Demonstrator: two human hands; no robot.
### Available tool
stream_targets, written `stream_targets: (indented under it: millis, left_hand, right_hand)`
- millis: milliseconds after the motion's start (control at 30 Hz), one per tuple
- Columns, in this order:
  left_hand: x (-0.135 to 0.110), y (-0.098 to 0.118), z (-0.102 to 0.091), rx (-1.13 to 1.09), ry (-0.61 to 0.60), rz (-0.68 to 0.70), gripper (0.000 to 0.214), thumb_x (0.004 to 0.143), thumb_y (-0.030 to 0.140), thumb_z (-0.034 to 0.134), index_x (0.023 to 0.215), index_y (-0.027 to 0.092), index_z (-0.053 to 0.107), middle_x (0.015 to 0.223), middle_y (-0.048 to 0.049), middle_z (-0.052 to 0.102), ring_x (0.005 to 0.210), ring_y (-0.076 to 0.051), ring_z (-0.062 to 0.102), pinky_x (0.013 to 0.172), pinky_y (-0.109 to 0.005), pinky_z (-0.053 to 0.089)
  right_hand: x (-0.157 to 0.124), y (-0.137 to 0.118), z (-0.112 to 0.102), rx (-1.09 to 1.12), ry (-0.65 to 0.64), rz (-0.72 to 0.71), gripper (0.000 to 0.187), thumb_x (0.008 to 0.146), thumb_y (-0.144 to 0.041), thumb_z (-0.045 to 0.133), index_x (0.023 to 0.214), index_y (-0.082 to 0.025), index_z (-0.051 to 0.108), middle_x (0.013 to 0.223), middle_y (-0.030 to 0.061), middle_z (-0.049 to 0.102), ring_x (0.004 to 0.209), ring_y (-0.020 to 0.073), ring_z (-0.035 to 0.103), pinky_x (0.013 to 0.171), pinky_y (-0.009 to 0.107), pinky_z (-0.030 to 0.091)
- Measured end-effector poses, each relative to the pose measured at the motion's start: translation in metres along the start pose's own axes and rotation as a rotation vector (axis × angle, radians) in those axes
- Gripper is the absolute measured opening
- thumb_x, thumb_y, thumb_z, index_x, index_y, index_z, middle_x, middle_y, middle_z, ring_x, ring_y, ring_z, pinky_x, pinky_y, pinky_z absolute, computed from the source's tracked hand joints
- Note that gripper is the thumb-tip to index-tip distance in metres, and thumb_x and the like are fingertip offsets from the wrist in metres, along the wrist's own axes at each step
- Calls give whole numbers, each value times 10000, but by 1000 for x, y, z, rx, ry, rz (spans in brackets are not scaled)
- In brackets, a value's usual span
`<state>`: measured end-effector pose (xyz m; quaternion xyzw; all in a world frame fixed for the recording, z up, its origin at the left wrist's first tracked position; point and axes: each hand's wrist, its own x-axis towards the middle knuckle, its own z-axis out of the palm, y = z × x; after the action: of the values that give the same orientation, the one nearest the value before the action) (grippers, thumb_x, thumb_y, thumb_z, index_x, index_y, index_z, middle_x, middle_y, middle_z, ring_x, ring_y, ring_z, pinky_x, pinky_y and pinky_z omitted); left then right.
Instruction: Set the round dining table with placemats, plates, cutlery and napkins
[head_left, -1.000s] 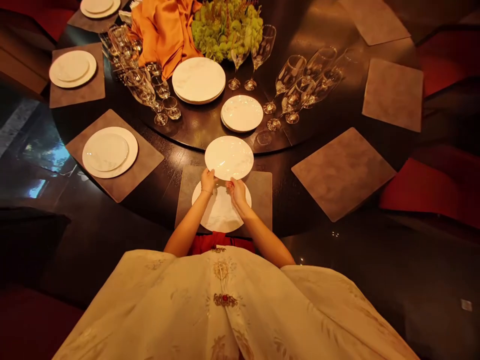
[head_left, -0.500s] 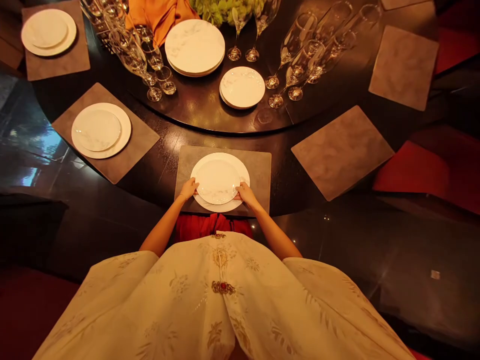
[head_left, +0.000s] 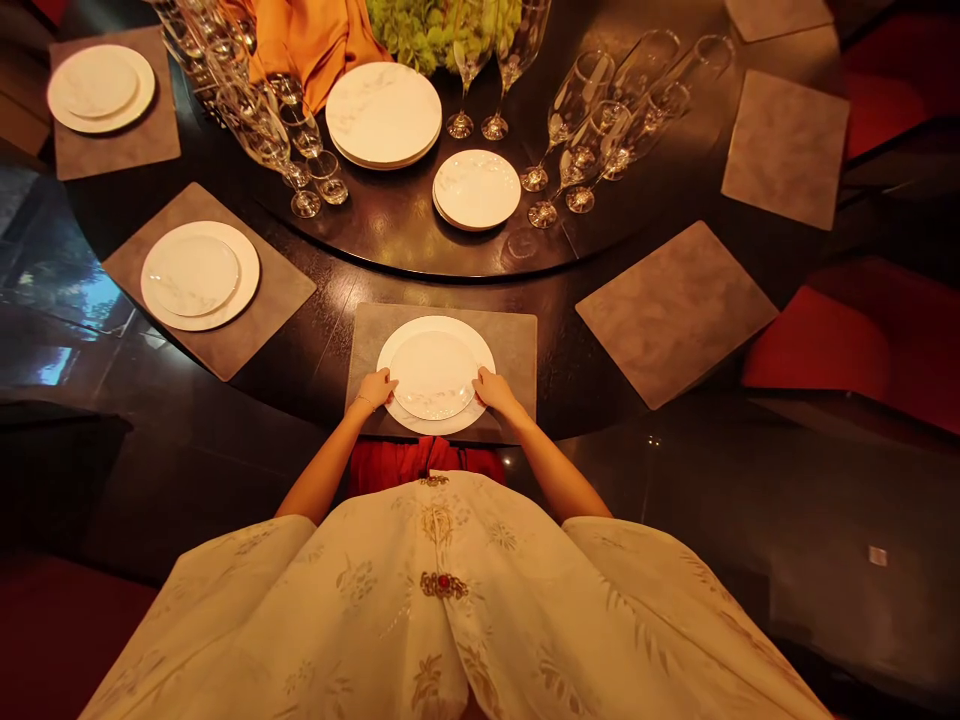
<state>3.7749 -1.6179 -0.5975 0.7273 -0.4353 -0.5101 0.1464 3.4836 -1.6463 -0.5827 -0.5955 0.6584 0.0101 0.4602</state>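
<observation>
A small white plate (head_left: 433,374) lies on a larger white plate (head_left: 391,408), both on a grey placemat (head_left: 517,345) at the near edge of the round dark table (head_left: 330,330). My left hand (head_left: 375,387) rests at the small plate's left rim, fingers curled against it. At the right rim sits my right hand (head_left: 493,390), fingers likewise on the plate's edge. Both forearms reach in from below over my cream patterned robe.
A raised turntable (head_left: 405,225) holds a stack of large plates (head_left: 383,115), a stack of small plates (head_left: 477,189), several wine glasses (head_left: 600,120), orange napkins (head_left: 311,40) and green flowers (head_left: 420,25). Left mats carry plate sets (head_left: 199,275); a bare mat (head_left: 675,310) lies right. Red chairs (head_left: 817,345) stand right.
The small plate, held up over the table a second ago, has come down onto the large plate. Both hands have slid to its left and right rims.
</observation>
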Motion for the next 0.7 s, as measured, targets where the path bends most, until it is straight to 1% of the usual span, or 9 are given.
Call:
stream_targets:
  millis: [67,133,200,267,333,433,533,600,700]
  left_hand:
    - [0,1,0,39,2,16,222,644,216,630,518,221,447,372,35,483,354,-130,450,492,-235,358]
    - [0,4,-1,92,-2,28,230,647,226,625,509,224,440,362,30,482,359,-136,452,505,-240,357]
    - [-1,7,-1,151,-11,39,232,662,240,612,513,225,435,371,17,498,380,-149,474,527,-250,361]
    - [-3,12,-1,212,-24,45,224,681,256,595,525,226,437,390,3,520,415,-168,507,554,-261,371]
    - [-7,17,-1,274,-36,39,204,699,274,579,545,225,454,414,-10,540,462,-187,544,586,-272,385]
    - [-12,27,-3,369,-46,10,160,704,296,577,586,213,506,480,-42,582,580,-226,605,646,-298,411]
    - [-9,44,-11,464,-47,-29,213,722,372,570,619,186,559,615,-102,638,725,-274,634,705,-343,431]
    - [3,62,-20,559,-4,-20,294,785,433,493,711,169,602,733,-129,663,794,-283,635,735,-367,443]
    - [41,102,-34,647,185,164,347,858,389,400,1036,154,583,1018,-142,644,984,-257,592,845,-364,436]
  right_hand:
    - [15,4,-11,-16,-70,23,131,771,-283,482,692,-199,543,504,27,567,522,170,566,681,325,469]
    - [38,4,-29,73,-49,63,219,784,-343,485,641,-187,540,505,29,564,515,153,562,669,311,481]
    - [69,-1,-53,310,87,118,242,812,-362,461,687,-171,540,575,35,591,527,133,567,650,295,497]
    - [106,-11,-82,666,220,161,212,844,-341,434,785,-158,524,673,44,617,567,116,586,643,277,513]
    - [141,-22,-109,998,299,198,189,873,-319,413,847,-152,499,723,47,619,627,106,605,650,256,526]
    - [179,-36,-138,1256,432,265,156,892,-276,404,853,-149,485,703,23,597,654,89,602,643,223,533]
    - [197,-40,-149,1326,544,343,141,888,-247,429,813,-139,483,639,-8,564,597,75,580,623,217,542]
    - [200,-36,-151,1351,547,353,146,880,-246,456,787,-136,479,590,-23,545,566,77,577,619,234,553]
    - [199,-22,-157,1371,521,363,147,872,-231,476,759,-139,472,532,-36,525,536,86,583,614,250,565]
